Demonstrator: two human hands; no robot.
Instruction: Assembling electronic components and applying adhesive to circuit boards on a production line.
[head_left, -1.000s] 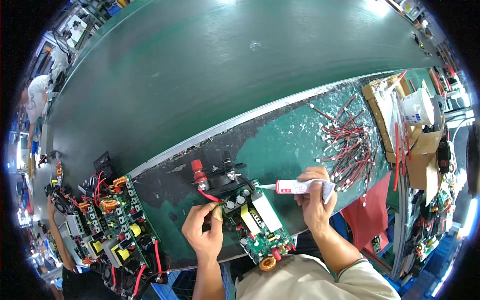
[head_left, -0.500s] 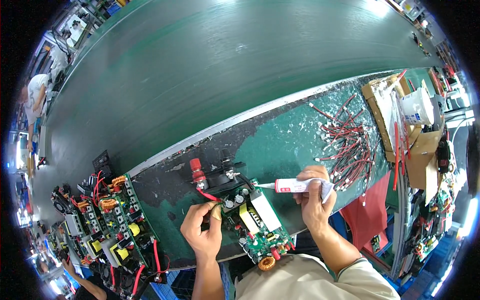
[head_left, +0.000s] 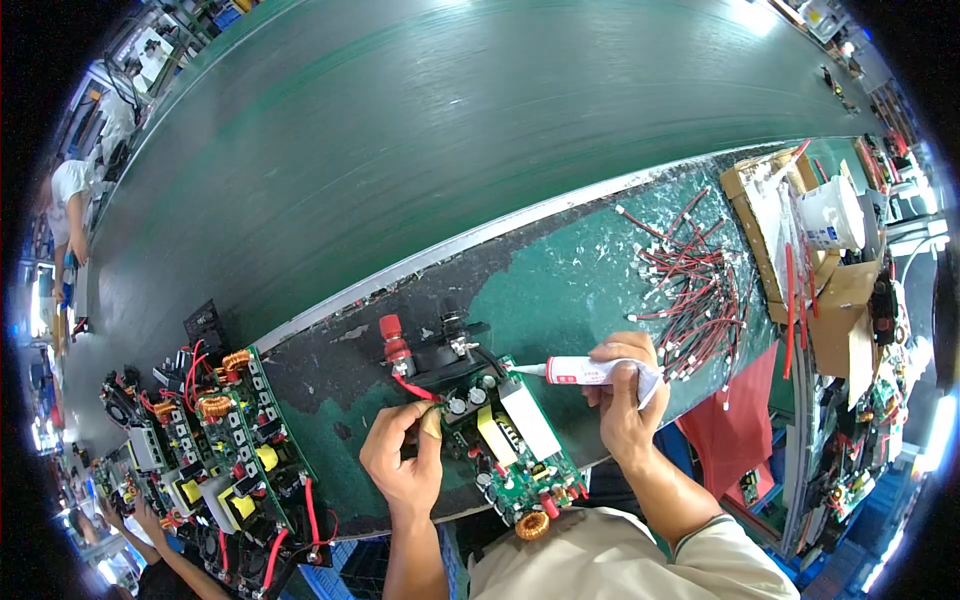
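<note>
A green circuit board (head_left: pixel 552 478) with capacitors, a yellow transformer and a white heat sink lies at the near edge of the bench. My left hand (head_left: pixel 405 450) pinches the board's left corner, by the red wire (head_left: pixel 415 390). That wire runs to a red binding post (head_left: pixel 394 340); a black binding post (head_left: pixel 458 325) stands beside it, next to a black fan-like part. In my right hand (head_left: pixel 628 400) is a white glue tube (head_left: pixel 580 370) with red print, squeezed between thumb and fingers. Its pointed nozzle reaches the board's upper right corner.
Several populated boards (head_left: pixel 215 440) stand close together at the left. Red and black connector wires (head_left: pixel 695 285) are heaped on the bench at right, near a cardboard box (head_left: pixel 755 230) and a white tub (head_left: pixel 832 215). Beyond runs a wide green conveyor belt (head_left: pixel 400 150). Other people are at the left.
The glue tube has shifted very slightly left, its nozzle closer over the board's corner. My left hand keeps its place. At the lower left, another person's arms have come further into view.
</note>
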